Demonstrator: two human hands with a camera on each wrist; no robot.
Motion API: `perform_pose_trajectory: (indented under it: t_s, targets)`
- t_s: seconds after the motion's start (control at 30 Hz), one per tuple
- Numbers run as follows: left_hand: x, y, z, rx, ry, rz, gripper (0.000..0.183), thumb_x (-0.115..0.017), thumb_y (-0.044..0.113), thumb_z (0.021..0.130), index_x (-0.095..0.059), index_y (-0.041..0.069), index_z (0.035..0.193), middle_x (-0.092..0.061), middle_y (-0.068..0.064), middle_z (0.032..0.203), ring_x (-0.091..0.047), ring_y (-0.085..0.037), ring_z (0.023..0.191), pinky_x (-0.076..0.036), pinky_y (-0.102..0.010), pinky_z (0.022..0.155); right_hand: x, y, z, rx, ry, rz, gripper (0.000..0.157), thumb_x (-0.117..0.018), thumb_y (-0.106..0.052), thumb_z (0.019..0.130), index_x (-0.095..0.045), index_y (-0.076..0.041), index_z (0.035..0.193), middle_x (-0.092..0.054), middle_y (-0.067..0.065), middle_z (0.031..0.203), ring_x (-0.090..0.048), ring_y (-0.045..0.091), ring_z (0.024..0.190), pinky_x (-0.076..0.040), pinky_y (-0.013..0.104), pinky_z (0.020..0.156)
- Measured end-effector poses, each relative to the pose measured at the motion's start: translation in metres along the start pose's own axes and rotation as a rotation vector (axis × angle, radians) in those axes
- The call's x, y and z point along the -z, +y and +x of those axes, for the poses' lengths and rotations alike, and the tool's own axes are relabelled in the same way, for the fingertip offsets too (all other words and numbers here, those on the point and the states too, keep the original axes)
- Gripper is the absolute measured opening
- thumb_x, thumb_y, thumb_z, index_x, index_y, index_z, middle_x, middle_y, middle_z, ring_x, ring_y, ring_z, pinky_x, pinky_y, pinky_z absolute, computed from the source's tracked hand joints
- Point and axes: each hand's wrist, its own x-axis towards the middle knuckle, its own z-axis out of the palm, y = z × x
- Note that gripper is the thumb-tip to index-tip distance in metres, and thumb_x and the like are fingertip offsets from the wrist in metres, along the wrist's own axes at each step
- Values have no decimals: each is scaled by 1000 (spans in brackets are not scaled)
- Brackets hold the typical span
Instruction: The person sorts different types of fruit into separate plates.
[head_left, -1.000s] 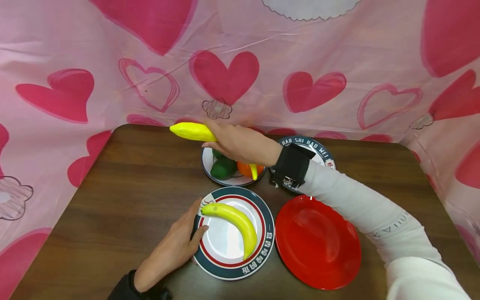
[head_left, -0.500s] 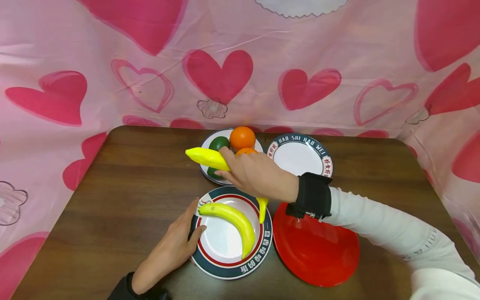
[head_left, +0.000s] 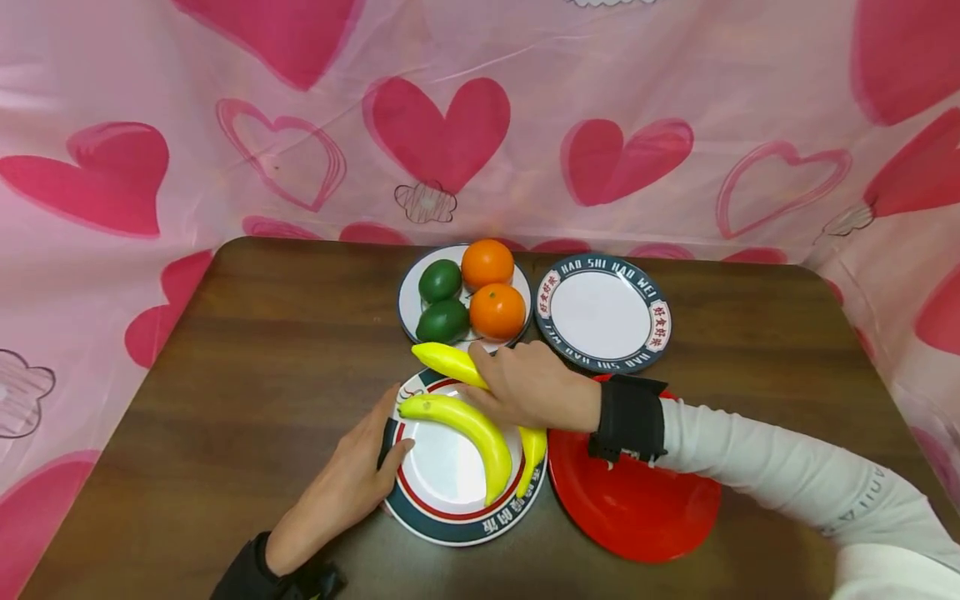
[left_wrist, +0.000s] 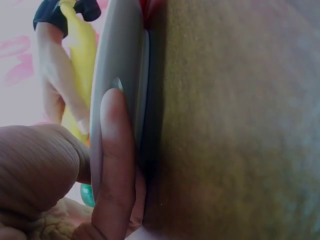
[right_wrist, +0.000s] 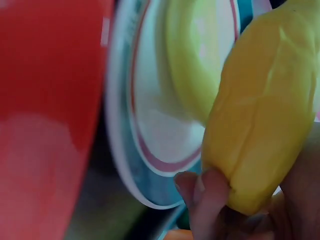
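My right hand [head_left: 532, 383] grips a bright yellow banana [head_left: 446, 362] over the upper right part of a white plate with a dark blue and red rim [head_left: 431, 528]. A second, greener-yellow banana [head_left: 468, 429] lies curved on that plate, just left of the held one. On the plate's left edge my left hand [head_left: 352, 467] pinches the rim, thumb on top; in the left wrist view its fingers [left_wrist: 116, 150] lie along the underside. The right wrist view shows the held banana [right_wrist: 265, 110] close up, fingertips curled at its lower end.
Behind stands a small plate [head_left: 408, 304] with two oranges [head_left: 497, 312] and two green avocado-like fruits [head_left: 442, 321]. A blue-rimmed white plate [head_left: 600, 317] is at back right. A red plate [head_left: 637, 508] lies right of the banana plate, under the right forearm. A pink heart-patterned cloth [head_left: 300, 50] hangs behind the table.
My right hand has brought the banana from above the back fruit plate toward me and down over the front plate. The left hand keeps its hold on the rim.
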Motion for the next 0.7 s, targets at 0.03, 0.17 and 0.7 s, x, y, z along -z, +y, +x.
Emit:
perform_pose_trajectory:
  t_s: [0.03,0.17,0.7]
  targets:
    - [0,0,1,-2,1,2,83,-65,28,91,-17,11,156,-35,-21,154,-42,-41,136,-43,-51,99,-1,1,1,-4,-14,11,50,-51,-56,93,-46,-15,122,-52,-4,69,-50,10,52,-44,24,54]
    - [2,2,3,-9,5,5,83,-65,26,91,-16,10,156,-35,-22,154,-43,-42,136,-43,-52,99,-4,4,4,5,-38,13,50,-49,-55,94,-46,-15,123,-51,-3,68,-50,11,53,-44,25,54]
    - [0,0,3,-31,9,2,82,-64,24,92,-15,10,156,-34,-23,155,-41,-42,137,-39,-54,102,-4,2,-1,44,-68,12,56,-52,-54,93,-46,-22,140,-55,-7,78,-50,12,57,-44,27,55]
